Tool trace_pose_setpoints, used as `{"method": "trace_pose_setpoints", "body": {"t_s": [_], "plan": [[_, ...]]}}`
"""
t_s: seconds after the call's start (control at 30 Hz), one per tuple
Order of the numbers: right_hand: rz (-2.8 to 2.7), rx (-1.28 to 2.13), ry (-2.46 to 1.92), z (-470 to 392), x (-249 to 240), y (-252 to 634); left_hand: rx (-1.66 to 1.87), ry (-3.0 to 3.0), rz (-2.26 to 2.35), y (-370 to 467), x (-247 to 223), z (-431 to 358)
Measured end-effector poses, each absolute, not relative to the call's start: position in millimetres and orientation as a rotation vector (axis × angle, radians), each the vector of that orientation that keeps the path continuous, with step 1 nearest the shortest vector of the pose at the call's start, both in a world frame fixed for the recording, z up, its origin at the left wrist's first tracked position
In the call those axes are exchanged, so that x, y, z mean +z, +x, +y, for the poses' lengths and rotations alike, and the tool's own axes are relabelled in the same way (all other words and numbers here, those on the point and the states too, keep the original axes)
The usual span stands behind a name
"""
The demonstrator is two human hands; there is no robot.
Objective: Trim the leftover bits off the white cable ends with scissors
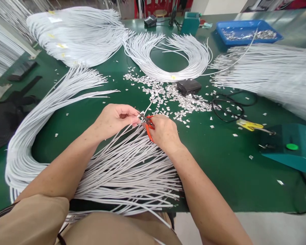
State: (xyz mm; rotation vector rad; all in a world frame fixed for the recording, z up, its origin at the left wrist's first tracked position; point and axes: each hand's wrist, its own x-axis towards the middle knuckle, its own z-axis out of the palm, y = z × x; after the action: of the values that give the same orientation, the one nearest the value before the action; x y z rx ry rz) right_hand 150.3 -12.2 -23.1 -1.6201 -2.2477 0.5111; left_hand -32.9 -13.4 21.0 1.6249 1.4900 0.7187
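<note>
In the head view my right hand [165, 132] is closed around small orange-handled cutters [150, 128], their dark jaws pointing left. Fingertips and thumb of my left hand [116, 119] pinch the end of a thin white cable right at those jaws; the exact tip is partly hidden by the fingers. Below both hands fans out a large bundle of white cables [132, 170], its loose ends towards the right. The same bundle curves round at the left under my left forearm.
Silver metal bits [168, 95] lie scattered past my hands, around a black block [189, 87]. Coiled white cables [168, 73] and a blue tray [248, 32] stand farther back. At right are a teal machine [290, 146], a black cord [228, 107] and more cables [265, 71].
</note>
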Motion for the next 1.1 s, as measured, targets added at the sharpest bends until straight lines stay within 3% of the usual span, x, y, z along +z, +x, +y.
{"method": "trace_pose_setpoints", "body": {"t_s": [0.13, 0.3, 0.57, 0.87, 1.1], "plan": [[-1.955, 0.891, -1.571, -10, -20, 153, 0.727, 1.593, 1.491, -34, 22, -12], [-1.278, 1.418, -1.169, -9, -16, 149, 0.725, 1.594, 1.450, -32, 20, -13], [-1.057, 1.593, -1.123, -10, -16, 146, 0.730, 1.668, 1.453, -28, 16, -16], [-0.957, 1.568, -1.123, -14, -20, 136, 0.806, 1.337, 1.178, -31, 6, -7], [-1.128, 0.998, -1.406, 2, -31, 155, 0.660, 1.149, 1.027, -38, 5, -3]]}}
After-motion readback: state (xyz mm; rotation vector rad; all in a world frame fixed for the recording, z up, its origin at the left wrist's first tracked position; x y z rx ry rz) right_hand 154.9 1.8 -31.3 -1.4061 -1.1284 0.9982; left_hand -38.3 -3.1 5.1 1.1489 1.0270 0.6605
